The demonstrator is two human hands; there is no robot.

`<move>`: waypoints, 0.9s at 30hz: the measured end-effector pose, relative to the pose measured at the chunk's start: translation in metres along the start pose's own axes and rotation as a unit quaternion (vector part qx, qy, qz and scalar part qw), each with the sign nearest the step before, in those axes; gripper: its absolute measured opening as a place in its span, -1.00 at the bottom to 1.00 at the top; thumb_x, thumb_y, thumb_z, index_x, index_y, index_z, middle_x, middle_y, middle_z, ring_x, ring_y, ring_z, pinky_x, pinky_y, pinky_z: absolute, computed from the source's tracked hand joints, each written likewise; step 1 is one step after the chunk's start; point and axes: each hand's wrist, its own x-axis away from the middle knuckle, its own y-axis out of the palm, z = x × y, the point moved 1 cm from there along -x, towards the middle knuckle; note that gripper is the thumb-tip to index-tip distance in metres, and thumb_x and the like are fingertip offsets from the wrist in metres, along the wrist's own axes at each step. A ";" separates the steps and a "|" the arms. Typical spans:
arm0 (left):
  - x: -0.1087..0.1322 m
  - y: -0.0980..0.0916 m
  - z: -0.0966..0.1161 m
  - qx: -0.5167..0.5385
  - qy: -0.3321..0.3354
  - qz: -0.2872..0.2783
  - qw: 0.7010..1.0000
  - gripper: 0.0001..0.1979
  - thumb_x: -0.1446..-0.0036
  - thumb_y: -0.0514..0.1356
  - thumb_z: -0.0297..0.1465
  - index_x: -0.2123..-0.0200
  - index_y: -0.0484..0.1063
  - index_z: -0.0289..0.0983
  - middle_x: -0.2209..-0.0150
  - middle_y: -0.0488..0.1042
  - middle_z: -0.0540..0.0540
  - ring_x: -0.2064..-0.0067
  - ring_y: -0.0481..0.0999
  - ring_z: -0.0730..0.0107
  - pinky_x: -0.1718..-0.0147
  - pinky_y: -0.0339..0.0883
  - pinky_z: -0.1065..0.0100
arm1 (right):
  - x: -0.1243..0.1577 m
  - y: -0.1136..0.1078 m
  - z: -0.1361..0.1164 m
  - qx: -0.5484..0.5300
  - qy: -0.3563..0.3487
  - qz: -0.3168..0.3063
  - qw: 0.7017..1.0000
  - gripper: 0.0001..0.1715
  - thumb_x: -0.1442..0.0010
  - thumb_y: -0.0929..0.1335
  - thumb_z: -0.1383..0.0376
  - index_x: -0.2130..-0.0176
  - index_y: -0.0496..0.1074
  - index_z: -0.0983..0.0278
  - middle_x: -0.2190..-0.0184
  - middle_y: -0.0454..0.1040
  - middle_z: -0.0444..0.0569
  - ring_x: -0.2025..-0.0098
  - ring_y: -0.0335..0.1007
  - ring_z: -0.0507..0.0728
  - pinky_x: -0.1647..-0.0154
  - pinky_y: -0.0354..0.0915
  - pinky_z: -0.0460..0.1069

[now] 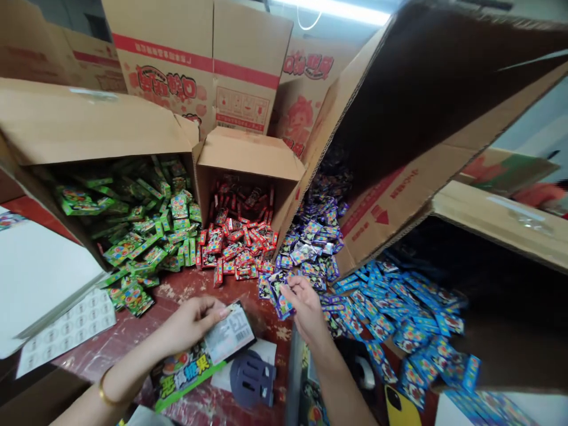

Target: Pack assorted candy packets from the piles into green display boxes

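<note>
My left hand [197,324] is closed, thumb on top, on the edge of a black and green printed candy bag [189,374]. A pale panel with a barcode [231,334] shows at the bag's upper end, beside my thumb. Whether the bag's mouth is open I cannot tell. My right hand [306,305] pinches a small purple candy packet [283,300] between thumb and fingers, just in front of the heap of purple packets [313,236]. Under the bag, to its right, lies a dark slotted plastic piece [252,378].
Cartons lying on their sides spill green packets [177,228], red packets [237,245] and blue packets [399,302] onto the red table [186,287]. A sticker sheet [66,331] lies left. Near my right forearm are a tape roll [366,373] and a yellow phone [402,407].
</note>
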 end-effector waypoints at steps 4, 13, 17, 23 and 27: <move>-0.001 0.008 0.017 -0.003 0.019 -0.045 0.999 -0.58 -0.18 0.09 -0.08 0.32 0.48 -0.34 0.42 0.45 -0.05 0.43 0.32 0.43 0.44 0.18 0.42 | 0.024 0.020 -0.020 -0.124 0.006 0.034 0.992 -0.47 -0.10 0.42 0.15 -0.05 0.31 0.17 0.00 0.42 0.03 0.01 0.39 0.14 0.10 0.35 -0.01; 0.006 0.011 0.030 -0.014 0.026 -0.010 1.000 -0.54 -0.16 0.09 -0.05 0.33 0.51 -0.36 0.47 0.46 -0.04 0.47 0.31 0.44 0.50 0.15 0.44 | 0.041 0.018 -0.032 -0.107 0.003 0.212 0.971 -0.64 -0.10 0.41 0.12 0.15 0.32 0.21 0.21 0.47 -0.01 0.26 0.44 0.09 0.26 0.36 -0.04; 0.004 0.016 0.030 -0.027 0.034 0.012 0.999 -0.54 -0.16 0.09 -0.05 0.32 0.51 -0.36 0.45 0.48 -0.06 0.46 0.33 0.42 0.47 0.17 0.44 | 0.049 0.018 -0.027 -0.002 0.007 0.027 1.000 -0.72 -0.07 0.43 0.13 0.26 0.40 0.25 0.36 0.48 -0.03 0.36 0.41 0.11 0.34 0.33 -0.04; 0.000 0.026 0.019 -0.049 0.015 0.021 0.998 -0.47 -0.14 0.06 0.02 0.37 0.51 -0.35 0.52 0.42 -0.01 0.53 0.24 0.47 0.54 0.09 0.45 | 0.049 0.011 -0.028 0.081 -0.018 -0.087 0.993 -0.71 -0.22 0.31 0.10 0.38 0.42 0.26 0.50 0.35 -0.13 0.47 0.27 0.05 0.45 0.21 -0.08; 0.002 0.032 0.016 -0.078 0.016 0.011 0.997 -0.49 -0.14 0.06 0.01 0.42 0.50 -0.34 0.55 0.37 0.03 0.53 0.21 0.47 0.54 0.08 0.45 | 0.047 0.017 -0.029 0.115 -0.038 -0.119 0.985 -0.71 -0.18 0.35 0.13 0.45 0.44 0.26 0.41 0.33 -0.09 0.48 0.23 0.03 0.46 0.19 -0.08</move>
